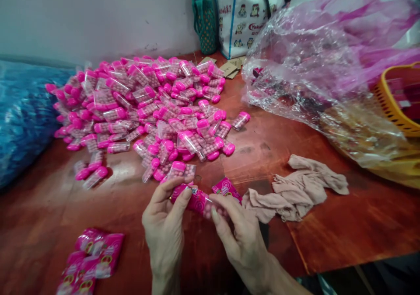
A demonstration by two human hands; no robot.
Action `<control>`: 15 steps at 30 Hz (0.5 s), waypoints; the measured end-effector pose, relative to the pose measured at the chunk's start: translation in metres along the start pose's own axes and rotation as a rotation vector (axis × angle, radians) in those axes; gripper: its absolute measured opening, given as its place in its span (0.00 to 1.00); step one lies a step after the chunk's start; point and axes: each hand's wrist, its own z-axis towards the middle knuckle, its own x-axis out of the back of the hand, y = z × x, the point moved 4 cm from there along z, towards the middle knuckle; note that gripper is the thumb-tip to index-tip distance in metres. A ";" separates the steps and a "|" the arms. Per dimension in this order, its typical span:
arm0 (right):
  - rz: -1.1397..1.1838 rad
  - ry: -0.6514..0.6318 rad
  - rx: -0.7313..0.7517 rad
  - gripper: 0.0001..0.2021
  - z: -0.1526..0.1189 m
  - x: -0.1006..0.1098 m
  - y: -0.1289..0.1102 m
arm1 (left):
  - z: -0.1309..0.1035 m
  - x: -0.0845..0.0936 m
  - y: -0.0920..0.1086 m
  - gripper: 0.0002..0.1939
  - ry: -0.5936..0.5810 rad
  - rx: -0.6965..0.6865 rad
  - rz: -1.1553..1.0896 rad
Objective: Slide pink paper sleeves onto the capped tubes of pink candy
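Between both hands lies one small clear tube of pink candy balls, partly covered by a bright pink printed sleeve. My left hand pinches its sleeved end between thumb and fingers. The clear end, where the balls show, is gripped by my right hand. Just behind the right fingers lies a flat pink printed wrapper. A big heap of similar candy tubes with pink caps spreads beyond my hands. At the lower left are several pink printed packs.
A crumpled beige cloth lies to the right on the reddish table. Clear and pink plastic bags and a yellow basket stand at the right. A blue bag bulges at the left; a white tote is at the back.
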 end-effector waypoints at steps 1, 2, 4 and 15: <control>0.027 -0.015 -0.028 0.14 0.001 0.000 0.001 | 0.002 0.001 0.000 0.11 -0.023 0.003 0.043; 0.055 -0.030 -0.044 0.14 0.002 0.000 0.001 | 0.003 0.001 -0.001 0.11 -0.043 0.014 0.067; 0.103 -0.054 -0.063 0.16 0.003 0.000 0.002 | 0.003 0.000 -0.002 0.10 -0.048 0.035 0.048; 0.069 0.046 -0.081 0.11 0.004 0.004 0.008 | 0.005 0.004 -0.011 0.04 -0.001 0.005 -0.019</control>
